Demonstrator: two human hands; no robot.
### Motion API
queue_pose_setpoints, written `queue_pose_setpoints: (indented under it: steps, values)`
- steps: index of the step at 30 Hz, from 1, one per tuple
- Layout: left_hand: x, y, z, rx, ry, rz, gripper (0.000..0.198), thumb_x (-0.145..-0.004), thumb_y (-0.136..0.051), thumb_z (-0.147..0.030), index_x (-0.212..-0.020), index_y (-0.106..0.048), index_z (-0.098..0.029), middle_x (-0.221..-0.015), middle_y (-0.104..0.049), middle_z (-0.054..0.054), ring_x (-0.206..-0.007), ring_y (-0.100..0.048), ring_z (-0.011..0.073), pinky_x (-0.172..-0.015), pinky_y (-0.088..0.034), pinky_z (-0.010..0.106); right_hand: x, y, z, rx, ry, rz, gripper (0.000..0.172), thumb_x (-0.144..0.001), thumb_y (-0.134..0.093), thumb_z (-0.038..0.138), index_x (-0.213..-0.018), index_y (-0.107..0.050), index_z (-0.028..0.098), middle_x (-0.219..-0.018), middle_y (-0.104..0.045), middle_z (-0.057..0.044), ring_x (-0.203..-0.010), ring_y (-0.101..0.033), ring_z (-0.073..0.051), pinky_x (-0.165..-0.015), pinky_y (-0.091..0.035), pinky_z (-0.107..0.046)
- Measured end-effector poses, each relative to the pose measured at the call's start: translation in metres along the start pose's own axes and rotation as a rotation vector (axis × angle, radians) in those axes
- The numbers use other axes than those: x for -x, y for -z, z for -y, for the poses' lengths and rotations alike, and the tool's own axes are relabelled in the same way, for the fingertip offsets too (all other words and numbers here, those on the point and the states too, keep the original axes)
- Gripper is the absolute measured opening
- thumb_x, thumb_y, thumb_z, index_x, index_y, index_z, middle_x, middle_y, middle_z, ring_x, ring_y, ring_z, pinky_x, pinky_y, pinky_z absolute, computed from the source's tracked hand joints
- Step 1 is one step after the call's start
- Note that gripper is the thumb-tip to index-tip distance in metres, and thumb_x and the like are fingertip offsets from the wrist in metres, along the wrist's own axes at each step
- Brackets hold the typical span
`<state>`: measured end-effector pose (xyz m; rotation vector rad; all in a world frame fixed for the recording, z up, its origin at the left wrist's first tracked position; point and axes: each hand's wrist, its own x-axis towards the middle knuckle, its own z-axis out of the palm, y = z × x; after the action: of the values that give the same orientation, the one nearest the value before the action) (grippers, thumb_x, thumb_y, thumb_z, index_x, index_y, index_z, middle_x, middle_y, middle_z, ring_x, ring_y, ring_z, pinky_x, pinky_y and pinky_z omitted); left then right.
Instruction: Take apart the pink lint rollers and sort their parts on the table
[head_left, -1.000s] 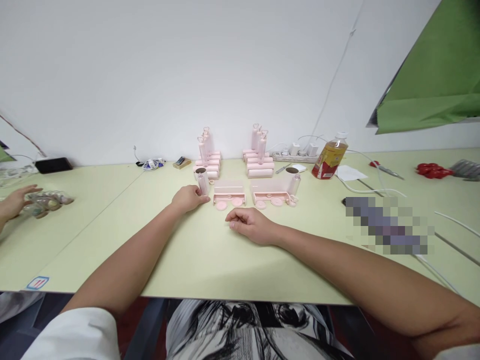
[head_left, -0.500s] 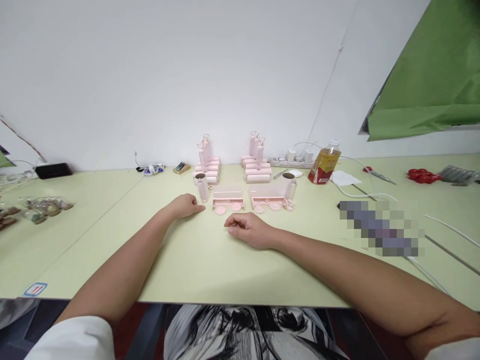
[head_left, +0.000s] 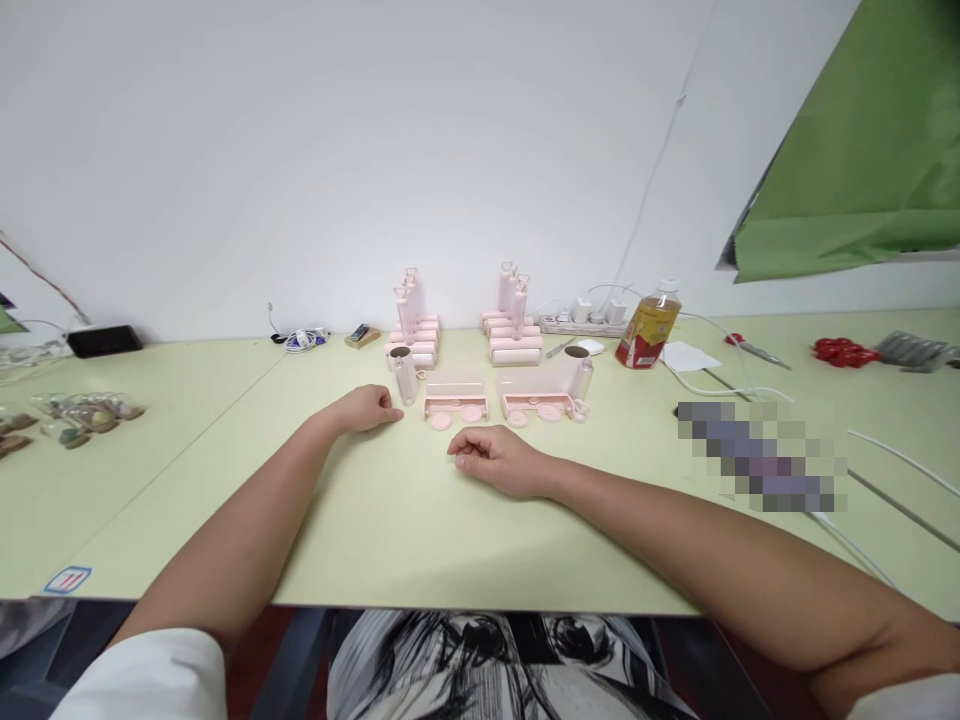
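My left hand rests on the table with fingers loosely curled and thumb apart, holding nothing. Just beyond its fingers stands a whitish roll with a dark round top. My right hand lies on its side, its fingers bent in a loose curl and nothing visible in them. In front of it are two opened pink cases, a left one and a right one. Flat pink discs lie at their front edges. A second whitish roll stands by the right case.
Behind are two rows of pink cases and upright pink cylinders with loops. To the right are a drink bottle, a power strip, cables, and red-handled scissors. Small bagged items lie at left.
My left hand has drawn slightly back to the left, away from the roll. My right hand has stayed in place.
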<state>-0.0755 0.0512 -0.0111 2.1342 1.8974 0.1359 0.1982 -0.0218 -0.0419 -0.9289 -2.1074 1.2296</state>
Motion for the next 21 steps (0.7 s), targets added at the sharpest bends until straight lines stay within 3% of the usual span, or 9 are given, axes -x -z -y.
queue_pose_setpoints:
  steps: [4,6,8,13,17,21]
  values:
    - [-0.014,0.004,0.014,-0.04,-0.036,-0.114,0.042,-0.085,-0.044,-0.035,-0.125,-0.05,-0.021,-0.089,-0.07,0.005,-0.078,-0.065,0.0217,-0.068,-0.047,0.029,-0.001,-0.001,0.0,-0.009,-0.007,0.006,0.017,-0.082,-0.062,0.028,-0.095,-0.064,0.017,-0.076,-0.054,0.001,-0.07,-0.049,-0.012,-0.065,-0.039,-0.026]
    - [-0.026,0.005,0.019,-0.08,-0.081,-0.143,0.05,-0.086,-0.041,-0.03,-0.135,-0.042,-0.022,-0.095,-0.07,0.007,-0.087,-0.065,0.0237,-0.076,-0.048,0.031,0.0,-0.001,0.0,-0.011,-0.013,0.007,0.017,-0.082,-0.062,0.028,-0.095,-0.064,0.017,-0.076,-0.054,0.001,-0.07,-0.049,-0.012,-0.064,-0.04,-0.026]
    - [-0.04,0.004,0.021,-0.117,-0.132,-0.138,0.048,-0.085,-0.041,-0.029,-0.132,-0.047,-0.022,-0.102,-0.07,0.009,-0.094,-0.064,0.0257,-0.083,-0.047,0.033,0.0,0.0,0.0,-0.012,-0.021,0.004,0.017,-0.082,-0.062,0.028,-0.095,-0.064,0.017,-0.076,-0.055,0.001,-0.069,-0.049,-0.012,-0.064,-0.04,-0.026]
    - [-0.065,0.001,0.019,-0.174,-0.223,-0.112,0.029,-0.081,-0.043,-0.026,-0.098,-0.066,-0.02,-0.112,-0.07,0.009,-0.104,-0.062,0.0276,-0.091,-0.044,0.033,0.0,0.001,0.001,0.009,-0.02,0.001,0.017,-0.083,-0.06,0.029,-0.096,-0.064,0.018,-0.078,-0.057,0.0,-0.072,-0.051,-0.013,-0.067,-0.041,-0.026]
    - [-0.057,0.002,0.021,-0.181,-0.221,-0.164,0.031,-0.081,-0.043,-0.028,-0.101,-0.065,-0.021,-0.104,-0.071,0.008,-0.098,-0.064,0.0262,-0.085,-0.046,0.031,0.0,0.0,0.002,0.007,-0.018,0.0,0.016,-0.083,-0.06,0.028,-0.096,-0.064,0.018,-0.079,-0.058,0.0,-0.073,-0.052,-0.013,-0.069,-0.042,-0.026]
    - [-0.041,0.008,0.027,-0.165,-0.115,-0.224,0.037,-0.082,-0.043,-0.039,-0.107,-0.063,-0.022,-0.086,-0.07,0.005,-0.079,-0.065,0.0233,-0.067,-0.045,0.029,0.0,0.0,0.001,-0.005,-0.015,0.004,0.016,-0.082,-0.061,0.027,-0.095,-0.064,0.018,-0.079,-0.058,0.0,-0.072,-0.052,-0.013,-0.068,-0.042,-0.026]
